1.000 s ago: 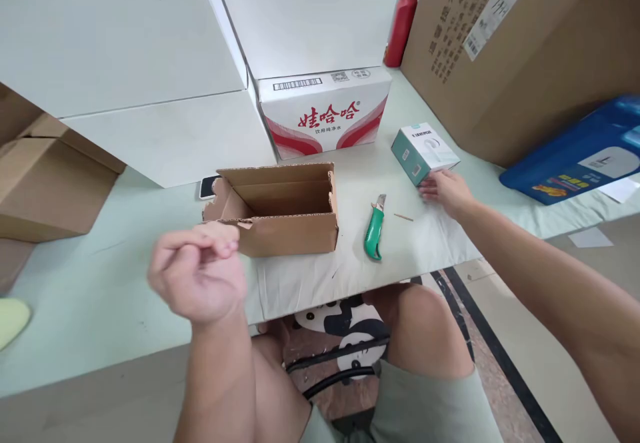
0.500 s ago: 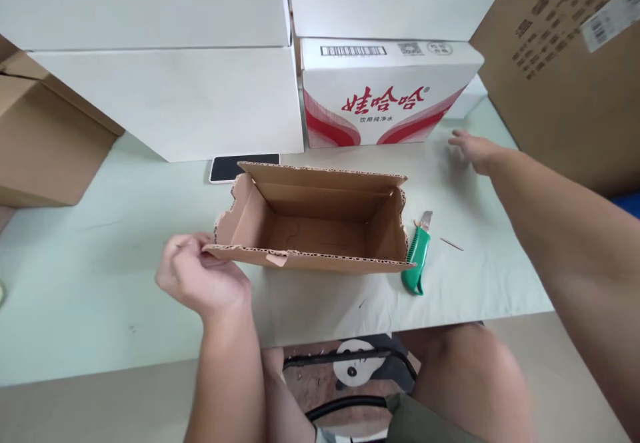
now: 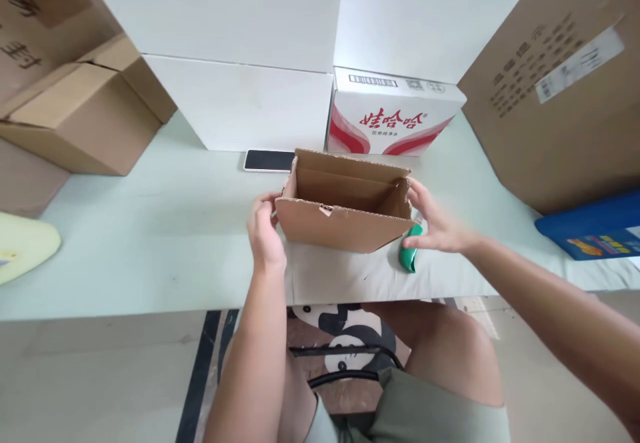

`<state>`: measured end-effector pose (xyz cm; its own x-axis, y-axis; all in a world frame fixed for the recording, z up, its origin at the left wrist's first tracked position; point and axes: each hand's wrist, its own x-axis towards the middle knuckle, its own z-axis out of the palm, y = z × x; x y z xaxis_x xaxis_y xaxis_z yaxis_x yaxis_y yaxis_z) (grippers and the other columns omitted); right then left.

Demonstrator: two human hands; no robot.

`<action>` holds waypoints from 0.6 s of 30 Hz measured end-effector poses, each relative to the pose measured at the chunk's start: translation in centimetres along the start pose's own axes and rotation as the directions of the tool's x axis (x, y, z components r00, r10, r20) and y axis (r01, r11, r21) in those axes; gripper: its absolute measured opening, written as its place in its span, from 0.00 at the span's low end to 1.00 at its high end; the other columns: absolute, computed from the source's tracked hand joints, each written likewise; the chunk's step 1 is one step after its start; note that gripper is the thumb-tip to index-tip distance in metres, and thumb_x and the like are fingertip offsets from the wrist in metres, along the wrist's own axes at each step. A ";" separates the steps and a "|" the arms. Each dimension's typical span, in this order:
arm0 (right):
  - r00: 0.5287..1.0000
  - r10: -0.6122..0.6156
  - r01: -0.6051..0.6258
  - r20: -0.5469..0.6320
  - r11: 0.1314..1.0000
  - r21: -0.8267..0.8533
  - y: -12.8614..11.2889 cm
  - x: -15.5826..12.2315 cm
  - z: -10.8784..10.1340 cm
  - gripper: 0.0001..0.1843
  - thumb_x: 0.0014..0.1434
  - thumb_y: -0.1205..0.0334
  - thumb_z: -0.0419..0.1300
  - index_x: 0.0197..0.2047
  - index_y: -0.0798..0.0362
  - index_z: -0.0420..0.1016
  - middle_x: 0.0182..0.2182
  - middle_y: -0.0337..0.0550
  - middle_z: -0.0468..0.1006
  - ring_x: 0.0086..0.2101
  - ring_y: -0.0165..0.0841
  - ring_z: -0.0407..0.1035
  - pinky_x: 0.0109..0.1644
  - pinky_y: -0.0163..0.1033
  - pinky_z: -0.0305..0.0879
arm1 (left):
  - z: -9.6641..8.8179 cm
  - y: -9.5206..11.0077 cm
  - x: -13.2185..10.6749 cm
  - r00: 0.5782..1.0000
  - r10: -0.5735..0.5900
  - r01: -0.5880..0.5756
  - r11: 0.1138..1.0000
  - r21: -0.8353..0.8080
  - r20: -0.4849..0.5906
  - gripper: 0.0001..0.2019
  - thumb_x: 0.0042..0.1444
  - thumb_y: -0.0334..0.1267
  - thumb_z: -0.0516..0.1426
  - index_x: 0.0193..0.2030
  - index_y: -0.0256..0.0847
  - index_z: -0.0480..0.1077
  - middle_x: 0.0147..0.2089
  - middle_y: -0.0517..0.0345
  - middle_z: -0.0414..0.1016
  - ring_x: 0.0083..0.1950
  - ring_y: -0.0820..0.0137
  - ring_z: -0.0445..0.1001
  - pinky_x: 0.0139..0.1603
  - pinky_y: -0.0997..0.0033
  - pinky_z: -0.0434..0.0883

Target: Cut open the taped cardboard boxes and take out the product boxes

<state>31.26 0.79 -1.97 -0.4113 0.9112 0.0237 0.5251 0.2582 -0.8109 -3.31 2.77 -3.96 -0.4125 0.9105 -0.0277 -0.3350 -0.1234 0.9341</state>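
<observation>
An open brown cardboard box (image 3: pixel 340 226) stands on the pale green table (image 3: pixel 150 230) in front of me. My left hand (image 3: pixel 265 233) grips the box's left end with curled fingers. At the box's right end my right hand (image 3: pixel 435 223) presses its fingers against the side wall. A green utility knife (image 3: pixel 410 253) lies on the table just under my right hand, partly hidden by it.
A black phone (image 3: pixel 269 160) lies behind the box. White cartons (image 3: pixel 240 103), a red-and-white printed carton (image 3: pixel 395 116) and big brown boxes (image 3: pixel 555 90) (image 3: pixel 80 110) line the back. A blue package (image 3: pixel 595 233) sits at right, a pale yellow object (image 3: pixel 25 246) at left.
My right hand came back from the far right to the box's right end. My left hand shifted its hold to the left end. The view moved left.
</observation>
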 end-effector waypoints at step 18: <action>0.669 -0.068 -0.220 -0.740 0.933 -0.284 -7.0 -6.9 4.9 0.62 0.50 0.34 0.69 0.78 0.31 0.39 0.75 0.53 0.55 0.75 0.57 0.53 0.76 0.65 0.59 | -1.8 1.2 -0.6 0.987 -0.131 0.127 0.991 0.048 0.093 0.18 0.62 0.50 0.50 0.52 0.48 0.73 0.63 0.50 0.76 0.64 0.57 0.75 0.62 0.57 0.71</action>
<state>26.75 -8.84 0.66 0.2406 0.8299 0.5034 0.7925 0.1315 -0.5955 -5.00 1.35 -3.41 -0.2842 0.9516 -0.1170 -0.3441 0.0126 0.9389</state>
